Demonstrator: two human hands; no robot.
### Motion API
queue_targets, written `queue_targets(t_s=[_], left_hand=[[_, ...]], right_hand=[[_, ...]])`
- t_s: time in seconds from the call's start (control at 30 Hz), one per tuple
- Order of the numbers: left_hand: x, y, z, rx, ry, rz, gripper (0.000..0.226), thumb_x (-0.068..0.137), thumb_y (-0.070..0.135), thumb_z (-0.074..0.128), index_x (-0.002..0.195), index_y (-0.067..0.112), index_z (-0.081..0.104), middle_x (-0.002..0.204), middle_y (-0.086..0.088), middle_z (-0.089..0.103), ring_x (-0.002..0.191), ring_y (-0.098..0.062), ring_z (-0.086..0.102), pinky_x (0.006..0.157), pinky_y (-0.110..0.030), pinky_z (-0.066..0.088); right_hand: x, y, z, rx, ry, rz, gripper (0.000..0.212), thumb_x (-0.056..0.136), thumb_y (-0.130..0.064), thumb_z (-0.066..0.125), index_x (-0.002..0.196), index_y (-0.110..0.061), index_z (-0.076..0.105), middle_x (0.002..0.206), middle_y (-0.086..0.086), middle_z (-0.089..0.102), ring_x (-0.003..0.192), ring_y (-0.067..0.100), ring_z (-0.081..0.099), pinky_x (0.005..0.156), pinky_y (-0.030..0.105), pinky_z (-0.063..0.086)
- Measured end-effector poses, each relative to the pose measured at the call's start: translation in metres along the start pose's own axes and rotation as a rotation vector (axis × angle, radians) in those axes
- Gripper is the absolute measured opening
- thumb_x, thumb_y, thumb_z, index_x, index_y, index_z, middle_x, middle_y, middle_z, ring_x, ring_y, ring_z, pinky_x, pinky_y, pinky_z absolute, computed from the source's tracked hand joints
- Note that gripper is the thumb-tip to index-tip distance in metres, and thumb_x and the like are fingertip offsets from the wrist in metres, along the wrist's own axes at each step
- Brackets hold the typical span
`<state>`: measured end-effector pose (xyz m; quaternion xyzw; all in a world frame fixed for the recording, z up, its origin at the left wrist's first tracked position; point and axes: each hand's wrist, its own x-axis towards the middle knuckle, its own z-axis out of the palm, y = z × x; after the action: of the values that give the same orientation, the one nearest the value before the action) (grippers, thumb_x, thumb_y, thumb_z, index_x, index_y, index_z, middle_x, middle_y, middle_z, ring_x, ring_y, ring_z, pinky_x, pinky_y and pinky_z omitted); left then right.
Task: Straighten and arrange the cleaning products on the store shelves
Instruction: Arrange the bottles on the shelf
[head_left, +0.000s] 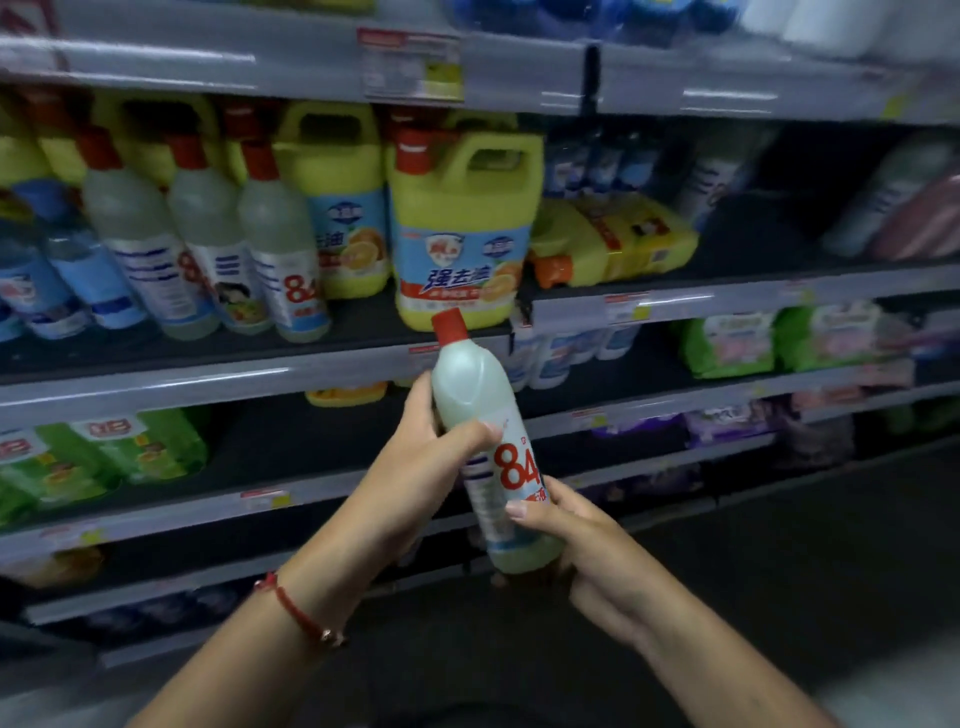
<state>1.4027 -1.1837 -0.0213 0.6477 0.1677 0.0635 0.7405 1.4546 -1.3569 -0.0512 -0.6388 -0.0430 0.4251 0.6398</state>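
I hold a pale bottle with a red cap and a red "84" label (480, 395) upright in front of the shelves, in both hands. My left hand (431, 441) grips its upper body from the left. My right hand (566, 540) wraps its base. On the middle shelf (208, 371), three matching "84" bottles (280, 249) stand leaning in a row at the left. Right of them stands a yellow jug with a red cap and blue label (462, 234), with another yellow jug (337, 197) behind.
A yellow jug (608, 241) lies on its side on the shelf to the right. Blue-labelled bottles (67, 275) fill the far left. Green packs (119, 447) sit on the lower shelf, green and pink packs (753, 338) at right. Dark floor lies below.
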Motion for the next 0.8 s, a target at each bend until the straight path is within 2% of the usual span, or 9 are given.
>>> queue_targets(t_s=[0.1,0.17,0.23,0.33,0.5,0.57,0.63,0.7,0.8], left_hand=[[0.006,0.000,0.050,0.150,-0.066,0.063,0.068,0.080,0.029,0.078,0.135,0.052,0.044,0.125,0.010,0.065,0.112,-0.011,0.068,0.098,-0.045,0.057],[0.012,0.000,0.085,0.258,-0.099,0.107,0.073,0.083,0.035,0.080,0.139,0.057,0.039,0.128,0.013,0.062,0.113,-0.007,0.066,0.098,-0.041,0.056],[0.018,0.001,0.121,0.362,-0.116,0.146,0.082,0.080,0.046,0.082,0.144,0.059,0.032,0.130,0.015,0.058,0.115,-0.004,0.062,0.096,-0.035,0.054],[0.027,0.002,0.173,0.434,-0.141,0.192,0.091,0.079,0.048,0.082,0.150,0.057,0.026,0.125,0.018,0.057,0.109,-0.001,0.062,0.092,-0.032,0.056],[0.043,0.000,0.241,0.433,-0.165,0.246,0.093,0.080,0.047,0.080,0.153,0.055,0.023,0.130,0.018,0.056,0.114,0.000,0.060,0.096,-0.034,0.055],[0.051,-0.002,0.259,0.394,-0.165,0.260,0.093,0.082,0.045,0.080,0.154,0.055,0.021,0.135,0.017,0.057,0.119,-0.001,0.059,0.099,-0.035,0.055],[0.058,-0.004,0.274,0.342,-0.178,0.262,0.088,0.085,0.040,0.080,0.149,0.062,0.025,0.130,0.018,0.062,0.117,-0.001,0.062,0.094,-0.034,0.058],[0.067,-0.008,0.285,0.325,-0.212,0.235,0.080,0.086,0.034,0.079,0.141,0.067,0.031,0.121,0.019,0.069,0.110,0.000,0.066,0.086,-0.028,0.061],[0.084,-0.013,0.299,0.289,-0.246,0.146,0.061,0.088,0.039,0.077,0.138,0.053,0.045,0.118,0.014,0.072,0.104,-0.002,0.071,0.086,-0.031,0.062]], right_hand=[[-0.020,-0.003,-0.050,0.211,-0.076,0.083,0.065,0.065,-0.026,0.086,0.124,-0.008,0.066,0.111,0.020,0.071,0.096,0.032,0.071,0.076,0.046,0.060],[-0.032,-0.004,-0.084,0.315,-0.118,0.120,0.077,0.058,-0.026,0.094,0.126,-0.005,0.065,0.115,0.026,0.068,0.099,0.038,0.071,0.069,0.044,0.060],[-0.043,-0.004,-0.115,0.354,-0.150,0.119,0.080,0.055,-0.027,0.097,0.126,-0.004,0.067,0.117,0.028,0.068,0.101,0.040,0.070,0.070,0.043,0.060],[-0.056,-0.004,-0.159,0.324,-0.174,0.092,0.069,0.053,-0.029,0.098,0.114,-0.007,0.076,0.115,0.025,0.069,0.098,0.037,0.071,0.077,0.041,0.059],[-0.073,-0.020,-0.217,0.156,0.034,0.003,0.063,0.058,-0.034,0.093,0.114,-0.017,0.072,0.116,0.014,0.074,0.110,0.031,0.069,0.096,0.043,0.055],[-0.081,-0.035,-0.233,0.034,0.107,-0.065,0.039,0.073,-0.029,0.080,0.110,-0.024,0.069,0.101,-0.003,0.079,0.097,0.012,0.072,0.085,0.026,0.054],[-0.082,-0.046,-0.250,-0.079,0.157,-0.124,0.031,0.085,-0.027,0.074,0.115,-0.029,0.066,0.093,-0.014,0.078,0.086,-0.001,0.072,0.076,0.016,0.050],[-0.074,-0.054,-0.266,-0.162,0.229,-0.173,0.041,0.084,-0.036,0.077,0.122,-0.031,0.064,0.102,-0.012,0.077,0.094,0.001,0.072,0.084,0.021,0.053],[-0.057,-0.066,-0.282,-0.211,0.297,-0.210,0.045,0.080,-0.044,0.079,0.121,-0.033,0.062,0.105,-0.009,0.076,0.095,0.004,0.073,0.082,0.026,0.058]])
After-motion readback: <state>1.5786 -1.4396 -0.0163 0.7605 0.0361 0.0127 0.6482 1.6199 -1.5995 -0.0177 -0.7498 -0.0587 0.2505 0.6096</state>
